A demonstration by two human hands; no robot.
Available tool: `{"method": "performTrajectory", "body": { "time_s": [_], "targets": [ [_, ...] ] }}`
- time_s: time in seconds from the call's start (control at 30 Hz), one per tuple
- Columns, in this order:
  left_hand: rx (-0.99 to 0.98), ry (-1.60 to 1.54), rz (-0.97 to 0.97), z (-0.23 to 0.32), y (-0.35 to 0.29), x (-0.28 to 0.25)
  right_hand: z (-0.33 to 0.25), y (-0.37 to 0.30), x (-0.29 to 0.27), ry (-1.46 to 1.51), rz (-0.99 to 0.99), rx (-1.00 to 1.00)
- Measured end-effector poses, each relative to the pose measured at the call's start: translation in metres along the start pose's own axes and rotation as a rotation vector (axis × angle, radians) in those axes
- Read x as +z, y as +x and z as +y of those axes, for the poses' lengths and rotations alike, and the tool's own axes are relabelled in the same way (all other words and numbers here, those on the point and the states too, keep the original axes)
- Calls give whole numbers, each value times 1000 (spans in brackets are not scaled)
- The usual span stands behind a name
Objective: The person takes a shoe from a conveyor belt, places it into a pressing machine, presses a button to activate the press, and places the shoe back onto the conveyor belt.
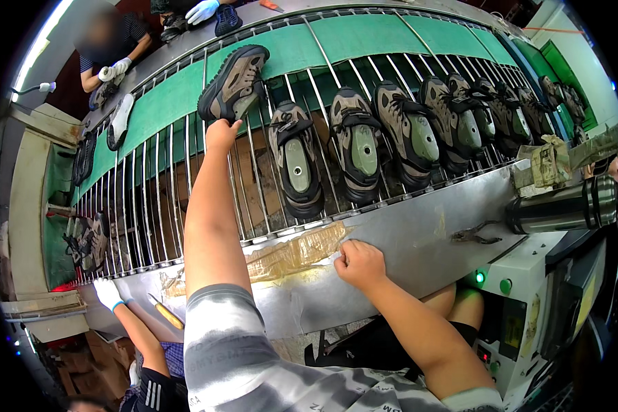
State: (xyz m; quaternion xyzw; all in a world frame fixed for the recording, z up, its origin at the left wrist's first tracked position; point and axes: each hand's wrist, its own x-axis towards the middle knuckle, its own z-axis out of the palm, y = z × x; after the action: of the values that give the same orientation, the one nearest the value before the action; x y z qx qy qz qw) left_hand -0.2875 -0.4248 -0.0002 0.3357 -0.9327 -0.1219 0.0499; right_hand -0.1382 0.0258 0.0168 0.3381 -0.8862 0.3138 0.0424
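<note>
My left hand [221,135] reaches over the conveyor and grips a brown and black shoe [235,82] by its near end. The shoe is tilted above the rods, its dark tread edge turned up. My right hand [361,264] is curled into a fist at the metal ledge, beside a strip of brown tape [295,254]; I see nothing in it. Right of the held shoe, a matching shoe [296,161] lies on the rods with a green sole-shaped form inside. Several more like it, such as the neighbouring shoe [356,147], run in a row to the right.
Metal rods and a green belt [292,51] make up the conveyor. Pliers [475,235] and a steel flask [563,206] are on the ledge's right, above a control box [511,309]. A co-worker's gloved hand [108,294] is near a yellow-handled knife [166,312]; other gloved people work across.
</note>
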Motion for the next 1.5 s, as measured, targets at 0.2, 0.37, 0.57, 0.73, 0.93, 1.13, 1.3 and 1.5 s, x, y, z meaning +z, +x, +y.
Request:
{"method": "performTrajectory", "body": {
  "time_s": [0.2,0.37,0.57,0.73,0.93,1.13,1.3,1.5],
  "targets": [
    [112,-99,49,-48,29,18,-2,0,4,-43,0,0],
    [139,-78,237,-45,28,41,-2,-2,6,-76,-35,3],
    [368,-124,175,-41,-15,17,-6,-5,6,-14,-9,13],
    [425,-204,92,-38,-76,-15,-4,-10,4,-23,-46,69],
    [-80,-1026,-152,-32,-156,-111,-4,-14,6,-24,-40,77],
    [-161,-1156,-308,10,-238,-248,-13,-16,17,34,-46,83],
    [-125,-1039,-467,66,-349,-324,-40,-53,-14,37,-241,77],
    [82,-1208,-639,99,-483,-372,-127,-171,12,406,-230,-78]
  ]
}}
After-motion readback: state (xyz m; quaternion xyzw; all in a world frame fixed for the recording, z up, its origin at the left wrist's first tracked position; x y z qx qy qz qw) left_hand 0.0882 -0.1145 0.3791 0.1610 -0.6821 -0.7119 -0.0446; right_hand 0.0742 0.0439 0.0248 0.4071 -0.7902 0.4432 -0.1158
